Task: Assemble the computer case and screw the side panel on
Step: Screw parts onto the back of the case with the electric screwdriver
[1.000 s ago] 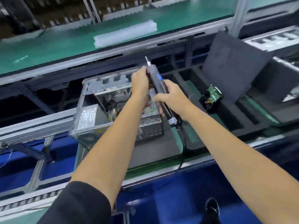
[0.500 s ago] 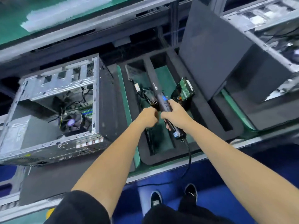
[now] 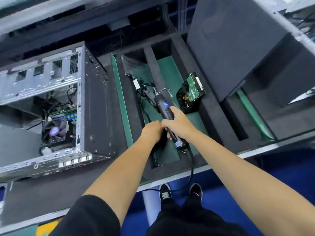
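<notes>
The right hand (image 3: 177,124) grips the electric screwdriver (image 3: 166,113), tip pointing far over the foam tray (image 3: 211,116). The left hand (image 3: 152,131), fingers curled, touches it. The open computer case (image 3: 56,108) lies well left of both hands.

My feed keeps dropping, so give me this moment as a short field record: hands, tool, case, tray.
right hand: grips the electric screwdriver mid-body, bit pointing away over the tray
left hand: fingers curled, against the screwdriver's lower body; grip itself hidden
computer case: left of the hands, open side up, fan and cables exposed, no side panel on it
foam tray: under the hands, holds cables and a hard drive
screwdriver cord: trails down off the bench edge
</notes>
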Demonstrator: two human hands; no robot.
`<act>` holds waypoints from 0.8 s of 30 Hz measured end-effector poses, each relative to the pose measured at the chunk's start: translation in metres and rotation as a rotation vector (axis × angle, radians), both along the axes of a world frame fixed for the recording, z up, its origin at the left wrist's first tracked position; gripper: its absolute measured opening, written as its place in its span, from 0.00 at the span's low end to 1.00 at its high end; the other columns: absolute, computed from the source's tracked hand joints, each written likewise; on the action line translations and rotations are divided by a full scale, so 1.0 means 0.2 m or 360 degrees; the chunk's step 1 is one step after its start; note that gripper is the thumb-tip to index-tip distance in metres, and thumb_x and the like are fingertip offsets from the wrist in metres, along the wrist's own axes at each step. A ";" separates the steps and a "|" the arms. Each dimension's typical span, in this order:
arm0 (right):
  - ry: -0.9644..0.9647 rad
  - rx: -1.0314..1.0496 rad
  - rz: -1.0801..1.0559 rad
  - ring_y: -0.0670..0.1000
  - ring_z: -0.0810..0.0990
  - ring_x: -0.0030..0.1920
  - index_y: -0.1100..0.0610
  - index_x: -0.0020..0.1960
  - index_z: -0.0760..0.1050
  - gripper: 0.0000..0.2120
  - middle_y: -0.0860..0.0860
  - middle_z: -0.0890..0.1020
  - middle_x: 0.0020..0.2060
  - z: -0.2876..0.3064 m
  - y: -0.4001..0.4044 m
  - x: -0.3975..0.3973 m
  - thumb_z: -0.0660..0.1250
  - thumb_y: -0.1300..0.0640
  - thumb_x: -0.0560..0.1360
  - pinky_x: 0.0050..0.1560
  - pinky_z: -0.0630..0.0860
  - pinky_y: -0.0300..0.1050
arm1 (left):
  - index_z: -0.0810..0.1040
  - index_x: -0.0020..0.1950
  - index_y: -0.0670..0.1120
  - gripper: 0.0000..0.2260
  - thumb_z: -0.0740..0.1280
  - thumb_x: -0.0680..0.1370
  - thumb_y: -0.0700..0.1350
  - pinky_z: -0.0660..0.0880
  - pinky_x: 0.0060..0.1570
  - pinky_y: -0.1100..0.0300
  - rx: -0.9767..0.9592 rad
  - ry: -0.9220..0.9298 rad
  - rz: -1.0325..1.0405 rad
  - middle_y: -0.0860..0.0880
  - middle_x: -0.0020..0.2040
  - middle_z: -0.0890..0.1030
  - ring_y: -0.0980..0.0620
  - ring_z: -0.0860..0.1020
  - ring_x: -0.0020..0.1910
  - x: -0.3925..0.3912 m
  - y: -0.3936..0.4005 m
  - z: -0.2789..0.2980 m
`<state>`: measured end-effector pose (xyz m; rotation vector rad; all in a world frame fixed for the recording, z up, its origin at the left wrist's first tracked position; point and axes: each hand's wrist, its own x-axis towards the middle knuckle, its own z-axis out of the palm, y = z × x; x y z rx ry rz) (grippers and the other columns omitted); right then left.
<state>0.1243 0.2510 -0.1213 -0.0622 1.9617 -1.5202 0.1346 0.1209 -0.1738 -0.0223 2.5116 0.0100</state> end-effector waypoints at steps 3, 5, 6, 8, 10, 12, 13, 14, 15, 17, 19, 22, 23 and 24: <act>-0.0015 -0.0028 -0.0003 0.57 0.75 0.25 0.58 0.55 0.69 0.12 0.58 0.75 0.37 -0.01 0.00 -0.01 0.66 0.63 0.73 0.26 0.75 0.47 | 0.78 0.57 0.42 0.12 0.59 0.77 0.37 0.75 0.53 0.53 0.0094 -0.0038 0.0115 0.44 0.56 0.79 0.43 0.78 0.53 -0.03 0.01 -0.01; -0.0017 -0.0049 -0.0004 0.56 0.75 0.24 0.56 0.52 0.69 0.10 0.57 0.75 0.35 -0.02 0.00 -0.01 0.66 0.63 0.73 0.25 0.74 0.45 | 0.78 0.57 0.42 0.12 0.59 0.77 0.37 0.75 0.52 0.53 0.0123 -0.0039 0.0124 0.44 0.56 0.79 0.43 0.78 0.53 -0.04 0.01 -0.01; -0.0023 -0.0056 -0.0005 0.56 0.75 0.24 0.56 0.51 0.69 0.10 0.57 0.75 0.34 -0.02 0.00 -0.01 0.66 0.63 0.73 0.25 0.74 0.45 | 0.78 0.56 0.42 0.12 0.59 0.76 0.36 0.75 0.51 0.53 0.0131 -0.0031 0.0121 0.44 0.55 0.78 0.43 0.78 0.53 -0.04 0.00 0.00; -0.0045 -0.0071 -0.0010 0.57 0.76 0.24 0.56 0.52 0.69 0.11 0.57 0.76 0.33 -0.02 -0.01 -0.02 0.66 0.63 0.72 0.25 0.74 0.46 | 0.77 0.54 0.42 0.10 0.60 0.75 0.36 0.76 0.49 0.53 0.0172 0.0028 0.0157 0.44 0.53 0.79 0.42 0.78 0.51 -0.04 -0.01 0.02; -0.0068 -0.0085 -0.0012 0.57 0.76 0.24 0.56 0.52 0.69 0.12 0.57 0.76 0.32 -0.03 -0.01 -0.03 0.67 0.63 0.71 0.25 0.74 0.45 | 0.76 0.51 0.39 0.08 0.61 0.75 0.37 0.75 0.46 0.53 0.0279 0.0136 0.0272 0.41 0.51 0.79 0.40 0.78 0.50 -0.05 -0.02 0.05; -0.0091 -0.0102 -0.0015 0.56 0.76 0.24 0.56 0.52 0.70 0.12 0.55 0.76 0.30 -0.04 0.00 -0.03 0.68 0.62 0.70 0.25 0.74 0.45 | 0.76 0.44 0.38 0.04 0.62 0.73 0.37 0.72 0.40 0.55 0.0447 0.0243 0.0453 0.38 0.46 0.79 0.40 0.77 0.45 -0.07 -0.03 0.10; -0.0100 -0.0114 -0.0017 0.56 0.76 0.24 0.56 0.52 0.70 0.13 0.54 0.76 0.30 -0.04 0.00 -0.03 0.68 0.62 0.69 0.25 0.74 0.45 | 0.75 0.39 0.40 0.03 0.63 0.72 0.36 0.70 0.37 0.57 0.0539 0.0302 0.0569 0.39 0.43 0.79 0.42 0.76 0.41 -0.07 -0.04 0.12; -0.0108 -0.0126 -0.0018 0.56 0.76 0.24 0.57 0.52 0.70 0.13 0.54 0.76 0.29 -0.03 0.00 -0.03 0.68 0.62 0.69 0.26 0.74 0.45 | 0.75 0.36 0.41 0.05 0.65 0.71 0.35 0.68 0.36 0.59 0.0629 0.0363 0.0683 0.39 0.41 0.79 0.44 0.75 0.39 -0.08 -0.05 0.15; -0.0118 -0.0136 -0.0018 0.56 0.76 0.24 0.57 0.53 0.70 0.13 0.54 0.76 0.29 -0.03 0.00 -0.03 0.68 0.62 0.70 0.26 0.74 0.46 | 0.77 0.36 0.41 0.04 0.66 0.70 0.34 0.69 0.36 0.60 0.0712 0.0419 0.0785 0.41 0.41 0.80 0.45 0.75 0.39 -0.08 -0.06 0.18; -0.0144 -0.0145 -0.0023 0.56 0.75 0.24 0.57 0.53 0.70 0.12 0.54 0.75 0.30 -0.02 0.01 -0.02 0.67 0.63 0.71 0.27 0.74 0.46 | 0.82 0.42 0.40 0.06 0.67 0.70 0.33 0.71 0.39 0.62 0.0805 0.0533 0.0914 0.43 0.44 0.82 0.48 0.77 0.42 -0.09 -0.09 0.23; -0.0185 -0.0153 -0.0041 0.56 0.75 0.24 0.57 0.52 0.69 0.11 0.55 0.75 0.30 0.01 0.02 0.00 0.67 0.64 0.71 0.27 0.74 0.46 | 0.83 0.42 0.40 0.07 0.67 0.69 0.33 0.70 0.39 0.64 0.0855 0.0643 0.1001 0.44 0.40 0.81 0.49 0.75 0.39 -0.09 -0.12 0.28; -0.0174 -0.0217 -0.0045 0.55 0.75 0.25 0.61 0.55 0.69 0.13 0.56 0.74 0.32 0.10 0.03 0.02 0.66 0.64 0.72 0.27 0.74 0.46 | 0.79 0.33 0.44 0.08 0.67 0.68 0.33 0.73 0.36 0.62 0.1159 0.0865 0.1271 0.46 0.32 0.76 0.49 0.71 0.31 -0.12 -0.15 0.42; -0.0141 -0.0236 -0.0024 0.55 0.75 0.25 0.60 0.57 0.69 0.14 0.56 0.75 0.32 0.14 0.03 0.03 0.66 0.64 0.72 0.27 0.74 0.47 | 0.80 0.32 0.43 0.08 0.67 0.68 0.33 0.77 0.38 0.58 0.1316 0.0938 0.1402 0.46 0.32 0.78 0.48 0.75 0.31 -0.12 -0.16 0.47; -0.0107 -0.0258 0.0003 0.55 0.75 0.25 0.59 0.58 0.69 0.15 0.56 0.75 0.32 0.20 0.03 0.03 0.66 0.64 0.72 0.28 0.74 0.47 | 0.81 0.32 0.42 0.07 0.68 0.68 0.33 0.80 0.40 0.55 0.1461 0.1002 0.1519 0.46 0.34 0.80 0.48 0.79 0.32 -0.13 -0.17 0.53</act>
